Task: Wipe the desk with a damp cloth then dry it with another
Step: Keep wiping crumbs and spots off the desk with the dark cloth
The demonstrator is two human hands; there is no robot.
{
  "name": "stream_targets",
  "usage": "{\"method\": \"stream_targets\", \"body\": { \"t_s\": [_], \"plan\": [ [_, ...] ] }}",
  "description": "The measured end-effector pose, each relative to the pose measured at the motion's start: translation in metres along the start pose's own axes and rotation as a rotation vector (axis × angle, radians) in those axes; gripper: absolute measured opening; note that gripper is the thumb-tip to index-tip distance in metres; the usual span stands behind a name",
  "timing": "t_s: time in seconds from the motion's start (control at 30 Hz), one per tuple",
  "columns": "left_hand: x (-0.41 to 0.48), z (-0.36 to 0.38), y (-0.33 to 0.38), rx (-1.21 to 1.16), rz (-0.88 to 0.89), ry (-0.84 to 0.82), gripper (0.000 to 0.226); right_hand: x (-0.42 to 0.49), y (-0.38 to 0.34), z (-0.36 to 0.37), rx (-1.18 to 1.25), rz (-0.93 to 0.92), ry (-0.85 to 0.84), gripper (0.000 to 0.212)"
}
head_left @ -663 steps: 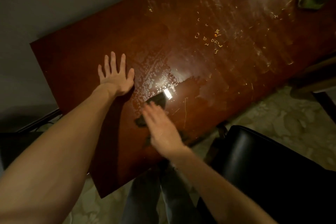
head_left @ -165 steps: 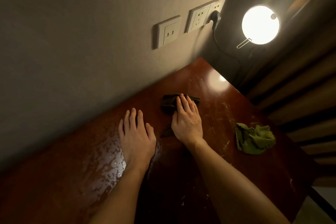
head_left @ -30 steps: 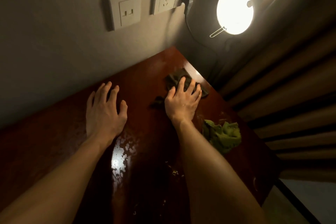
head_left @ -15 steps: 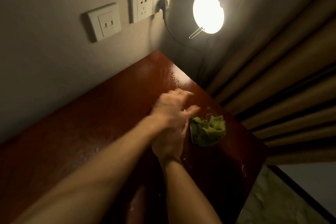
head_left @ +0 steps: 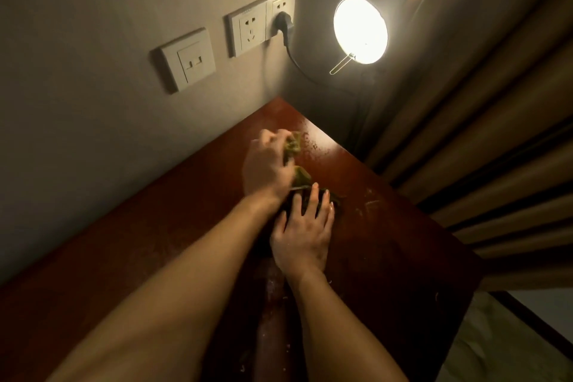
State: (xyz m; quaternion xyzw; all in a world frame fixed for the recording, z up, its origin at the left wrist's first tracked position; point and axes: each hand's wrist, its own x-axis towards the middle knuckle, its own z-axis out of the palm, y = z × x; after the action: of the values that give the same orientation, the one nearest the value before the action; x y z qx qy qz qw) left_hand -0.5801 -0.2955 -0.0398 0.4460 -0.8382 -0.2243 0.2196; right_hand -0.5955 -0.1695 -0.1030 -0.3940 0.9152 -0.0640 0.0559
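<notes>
The reddish-brown wooden desk (head_left: 387,226) runs from the lower left up to its far corner by the wall. My left hand (head_left: 266,164) is closed around the light green cloth (head_left: 299,175), which hangs from my fist just above the desk near the far corner. My right hand (head_left: 305,226) lies flat with fingers spread, pressing the dark cloth (head_left: 333,197) onto the desk; only a dark edge of that cloth shows beyond my fingertips. The two hands are close together, left above right. Wet specks glint near the far corner.
A wall with a switch plate (head_left: 187,60) and a double socket (head_left: 260,25) with a black plug stands behind the desk. A lit round lamp (head_left: 359,29) hangs at the corner. Brown curtains (head_left: 496,133) fall along the desk's right edge. Pale floor shows at lower right.
My left hand has crossed over, taken hold of the green cloth and lifted it toward the far corner. My right hand has drawn back from the corner with the dark cloth under it.
</notes>
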Motion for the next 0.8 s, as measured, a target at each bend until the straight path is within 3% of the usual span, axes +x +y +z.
{"method": "stream_targets", "body": {
  "t_s": [0.07,0.13,0.23,0.3,0.37,0.47,0.6,0.7,0.8],
  "plan": [
    [-0.004,-0.014,-0.047,0.083,-0.088,-0.017,0.036,0.014,-0.002,-0.002,0.059,0.025,0.027,0.07],
    [-0.02,-0.024,-0.084,0.172,-0.109,-0.014,0.048,0.029,-0.006,-0.003,0.037,0.002,0.015,0.072],
    [-0.047,-0.027,-0.107,0.1,-0.13,0.114,0.068,0.064,-0.004,-0.002,0.037,-0.004,0.018,0.072],
    [-0.058,-0.024,-0.111,0.128,-0.117,0.165,0.06,0.087,-0.003,-0.003,0.037,0.009,0.016,0.072],
    [-0.07,-0.017,-0.112,0.19,-0.081,0.108,0.046,0.108,-0.001,-0.004,0.045,0.028,0.032,0.071],
    [-0.083,-0.007,-0.116,0.156,-0.105,-0.004,0.055,0.128,0.005,-0.005,0.069,0.073,0.032,0.07],
    [-0.085,-0.009,-0.113,0.234,-0.065,0.044,0.067,0.115,0.013,-0.006,0.105,0.208,0.055,0.069],
    [-0.087,-0.01,-0.105,0.311,0.016,0.139,0.056,0.076,0.019,-0.01,0.125,0.351,0.102,0.068],
    [-0.092,-0.009,-0.103,0.359,0.114,0.193,0.055,0.037,0.025,-0.009,0.084,0.361,0.074,0.069]
  ]
}}
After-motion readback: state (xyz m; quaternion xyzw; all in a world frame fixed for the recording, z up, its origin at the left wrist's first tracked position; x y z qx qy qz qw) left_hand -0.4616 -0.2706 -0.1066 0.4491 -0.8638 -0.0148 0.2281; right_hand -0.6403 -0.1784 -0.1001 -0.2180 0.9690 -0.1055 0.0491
